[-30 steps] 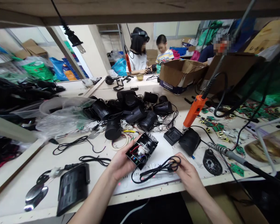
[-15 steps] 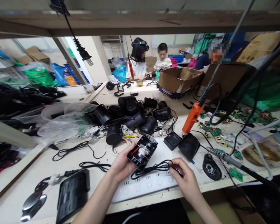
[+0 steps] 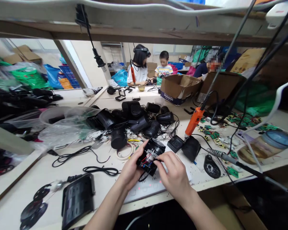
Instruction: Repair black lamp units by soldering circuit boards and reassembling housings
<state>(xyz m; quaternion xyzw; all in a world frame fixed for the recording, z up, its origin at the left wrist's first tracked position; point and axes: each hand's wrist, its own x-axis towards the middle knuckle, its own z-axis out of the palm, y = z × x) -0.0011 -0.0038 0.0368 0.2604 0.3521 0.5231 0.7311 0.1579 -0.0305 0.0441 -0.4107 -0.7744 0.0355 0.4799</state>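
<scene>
My left hand is wrapped round the left side of an open black plastic housing and holds it tilted above the bench. Inside it are red and blue wires, a white part and a clear round lens at the far end. The fingertips of my right hand are pinched together at the housing's right edge, close to the wires; what lies between them is hidden. A black cable shows below the housing. Under both hands lies a white power strip with red lights.
A pile of black lamp housings lies beyond my hands. An orange electric screwdriver hangs at the right, near a soldering iron, green circuit boards and a jar. A black panel lies front left. People sit across the bench.
My right hand has left the coiled black cable and moved up and left to the open housing. My left hand still holds the housing, and the camera view has shifted slightly.
</scene>
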